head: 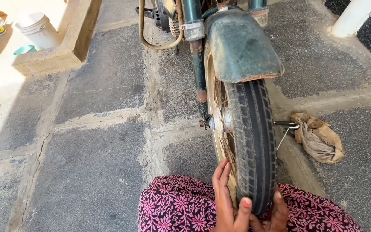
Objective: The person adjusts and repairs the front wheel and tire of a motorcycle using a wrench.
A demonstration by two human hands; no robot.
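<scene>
A white bucket (pixel 37 29) is sitting upper left of the frame. At bottom centre, the left hand (pixel 228 204) is pressing its grip flat against the front tyre's (pixel 254 141) left side, while the right hand (pixel 275 212) is cupping the right side, so 2 hands are clasping it. A tan rag (pixel 318 137) is lying on the floor at right.

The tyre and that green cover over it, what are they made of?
The tyre looks like black rubber, matt and dusty, with grooved tread. The mudguard seems to be painted metal: dull green, with rusty brown along its edge. Both hands, left and right, grip the tyre's bottom.
</scene>
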